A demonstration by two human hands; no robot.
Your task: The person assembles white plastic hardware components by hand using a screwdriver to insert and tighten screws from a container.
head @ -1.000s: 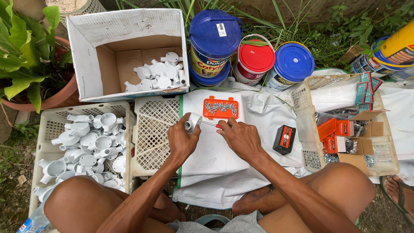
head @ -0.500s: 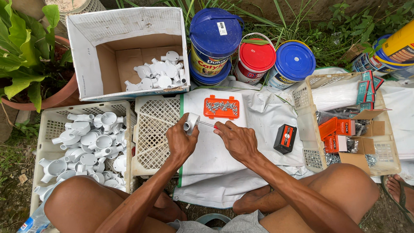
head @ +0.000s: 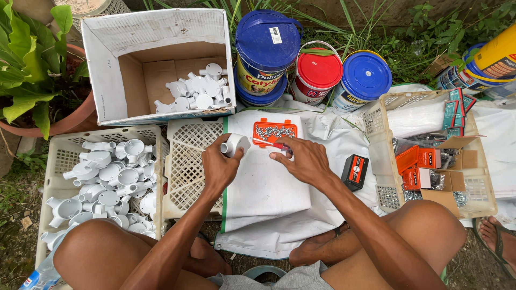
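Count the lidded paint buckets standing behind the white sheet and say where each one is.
3 in full view: a tall blue-lidded paint bucket at left, a red-lidded paint bucket in the middle, a blue-lidded paint bucket at right. More containers at the far right edge are cut off.

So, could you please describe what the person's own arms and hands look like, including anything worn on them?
Both arms are bare along all that shows: no sleeves, gloves, watch or bands. The left hand and right hand are bare too, and no rings can be made out on the fingers. The forearms look lean and sinewy. The only clothing in view is a bit of grey fabric at the bottom edge, between the knees.
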